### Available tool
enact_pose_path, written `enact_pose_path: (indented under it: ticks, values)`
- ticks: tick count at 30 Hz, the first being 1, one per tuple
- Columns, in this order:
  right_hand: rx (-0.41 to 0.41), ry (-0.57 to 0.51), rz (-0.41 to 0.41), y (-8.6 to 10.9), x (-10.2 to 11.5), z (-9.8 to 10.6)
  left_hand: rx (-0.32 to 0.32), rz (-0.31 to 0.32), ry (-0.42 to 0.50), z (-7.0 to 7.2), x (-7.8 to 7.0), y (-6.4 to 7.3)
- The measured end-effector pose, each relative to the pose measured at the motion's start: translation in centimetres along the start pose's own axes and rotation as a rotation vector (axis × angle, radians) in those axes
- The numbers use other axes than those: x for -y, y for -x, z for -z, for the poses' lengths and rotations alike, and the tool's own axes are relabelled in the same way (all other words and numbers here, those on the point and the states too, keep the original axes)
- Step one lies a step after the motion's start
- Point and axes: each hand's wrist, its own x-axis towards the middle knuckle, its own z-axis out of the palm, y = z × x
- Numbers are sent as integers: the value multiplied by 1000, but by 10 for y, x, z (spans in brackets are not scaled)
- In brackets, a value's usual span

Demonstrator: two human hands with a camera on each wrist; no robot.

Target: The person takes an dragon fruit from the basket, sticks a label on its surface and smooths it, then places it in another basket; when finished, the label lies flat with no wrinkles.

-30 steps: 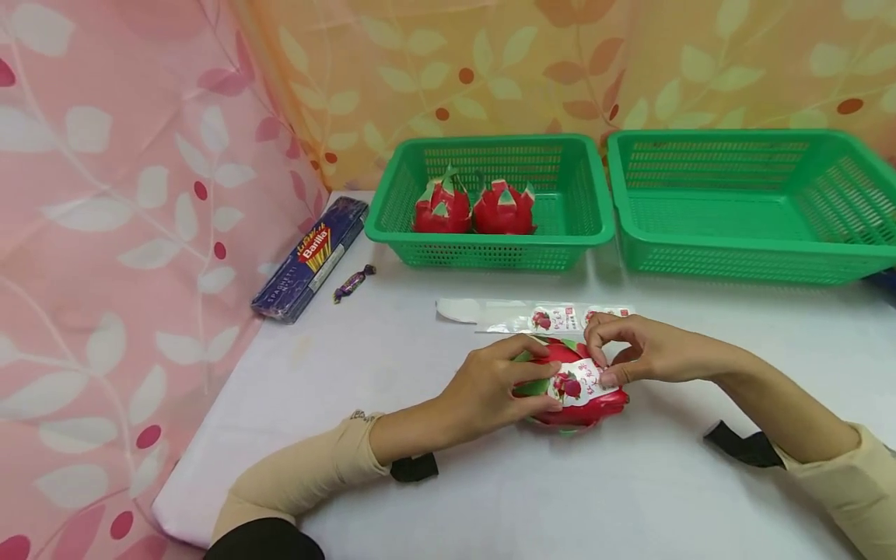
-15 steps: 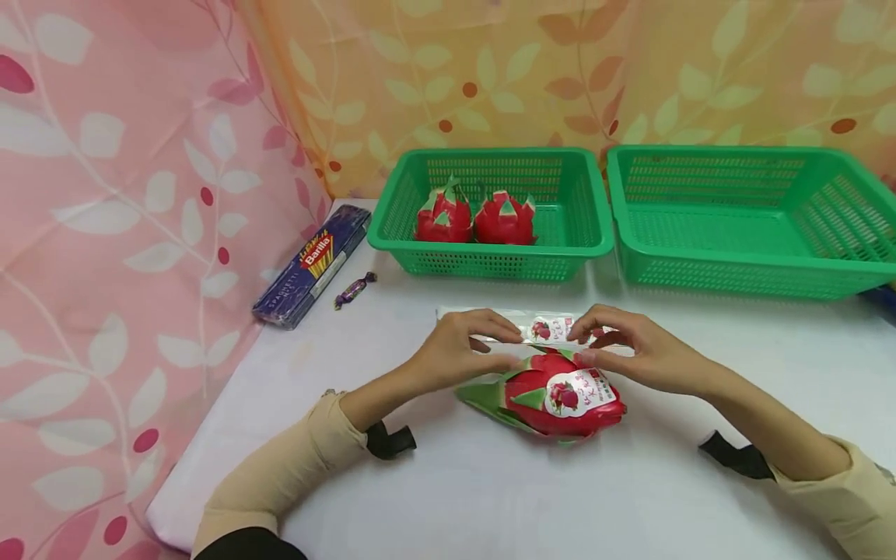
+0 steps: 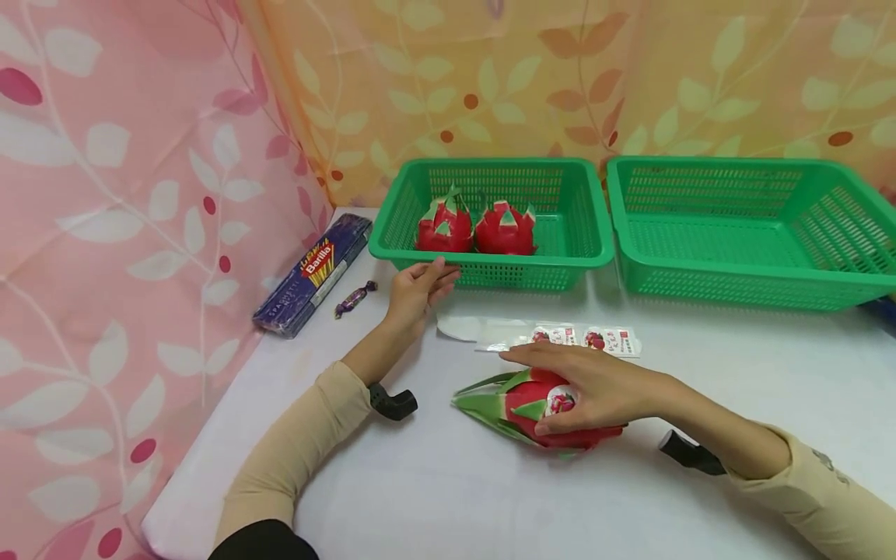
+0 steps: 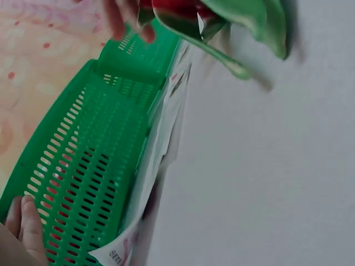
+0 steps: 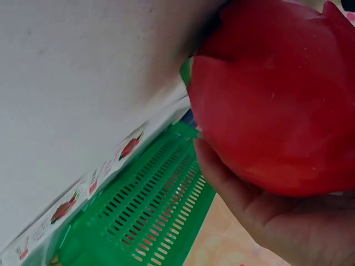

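Note:
A red dragon fruit (image 3: 519,387) with green leaf tips lies on its side on the white table. My right hand (image 3: 598,383) grips it from above, thumb on the near side and fingers on the far side. Its round label (image 3: 560,400) is partly covered by that hand. In the right wrist view the fruit (image 5: 272,100) rests against the palm. My left hand (image 3: 418,294) is at the front of the left green basket (image 3: 560,264), straight fingers at the wall just under the rim. In the left wrist view those fingers (image 4: 30,221) overlap the slotted wall.
Two more dragon fruits (image 3: 505,229) sit in the left basket, and a second green basket (image 3: 756,284) stands beside it. A strip of labels (image 3: 609,341) lies between fruit and baskets. A spaghetti pack (image 3: 311,272) and a wrapped candy (image 3: 355,299) are at left.
Both hands first worked at the label on the fruit, then moved off it toward the strip. Now my left hand has gone to the basket front and my right hand has taken hold of the fruit.

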Motion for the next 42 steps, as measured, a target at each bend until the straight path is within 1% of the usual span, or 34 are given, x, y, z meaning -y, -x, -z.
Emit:
enact_pose_path:
  ticks: [2, 4, 8, 11, 15, 19, 22, 26, 30, 33, 36, 38, 39, 41, 42]
  values:
    - [14, 13, -3, -1, -1, 0, -30, -19, 57, 3, 1, -3]
    - [20, 14, 1, -2, -1, 0, -45, -35, 79, 4, 2, -4]
    - [7, -47, -2, -3, -2, 0, -56, -53, 106, 6, 4, -5]
    - [-12, -107, -21, 0, -4, 0, -56, -53, 119, 6, 4, -5]
    - [-73, -122, -68, 3, -6, 3, -52, -58, 123, 6, 3, -5]
    - [-179, -160, -112, 7, -12, 16, -55, -64, 122, 6, 2, -5]
    - [-251, -196, -158, 13, -17, 33, -59, -68, 121, 6, 2, -5]
    - [-366, -202, -261, 23, -24, 59, -70, -75, 119, 6, 2, -5]
    - [-495, -196, -387, 33, -36, 81, -82, -76, 113, 5, 2, -5]
    - [-578, -223, -472, 42, -47, 99, -84, -76, 111, 6, 1, -5]
    - [-674, -290, -513, 51, -59, 117, -85, -79, 112, 6, 1, -4]
    - [-740, -354, -529, 56, -68, 129, -86, -80, 117, 6, 1, -4]
    - [-776, -386, -528, 59, -74, 135, -88, -81, 118, 6, 1, -5]
    - [-845, -483, -517, 66, -86, 146, -91, -86, 119, 5, 2, -5]
    - [-880, -544, -498, 69, -93, 151, -94, -89, 119, 5, 3, -5]
